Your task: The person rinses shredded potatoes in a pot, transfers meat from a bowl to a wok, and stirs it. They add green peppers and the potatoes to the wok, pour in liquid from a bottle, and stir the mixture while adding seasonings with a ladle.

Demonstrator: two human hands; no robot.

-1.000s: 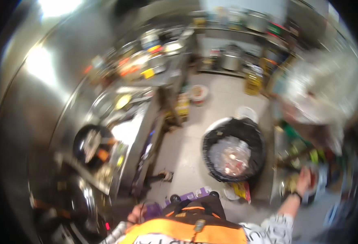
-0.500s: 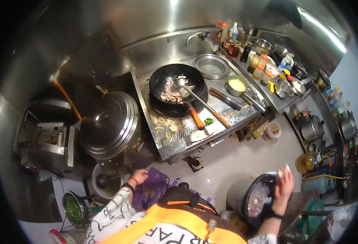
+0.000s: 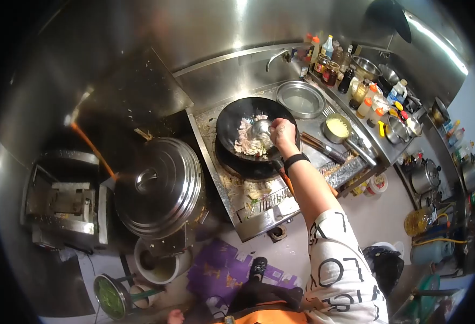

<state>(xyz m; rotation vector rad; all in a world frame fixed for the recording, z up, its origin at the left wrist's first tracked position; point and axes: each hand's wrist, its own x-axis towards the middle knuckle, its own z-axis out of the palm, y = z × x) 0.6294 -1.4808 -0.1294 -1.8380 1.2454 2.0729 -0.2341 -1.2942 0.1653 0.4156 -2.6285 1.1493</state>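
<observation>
A black wok (image 3: 227, 115) on the stove holds pale meat pieces and white bits (image 3: 246, 144). A metal ladle (image 3: 260, 128) rests in it, its wooden-ended handle crossing the near rim under my right arm. Over the wok's right side, beside the ladle bowl, my right hand (image 3: 284, 134) is closed with fingers pointing down; what it holds, if anything, is hidden. My left hand (image 3: 176, 317) shows only in part at the bottom edge, above the floor and near no clear object; its fingers cannot be made out.
Right of the wok stand a water-filled pan (image 3: 301, 99), a bowl of yellow food (image 3: 336, 128) and several bottles (image 3: 362, 105). A large lidded pot (image 3: 159, 186) is left of the stove. A bin with a black bag (image 3: 384, 264) and purple cardboard (image 3: 211, 270) are on the floor.
My right hand has moved from above the bin to over the wok. My left hand has dropped to the bottom edge. The view has shifted, and more white bits show in the wok.
</observation>
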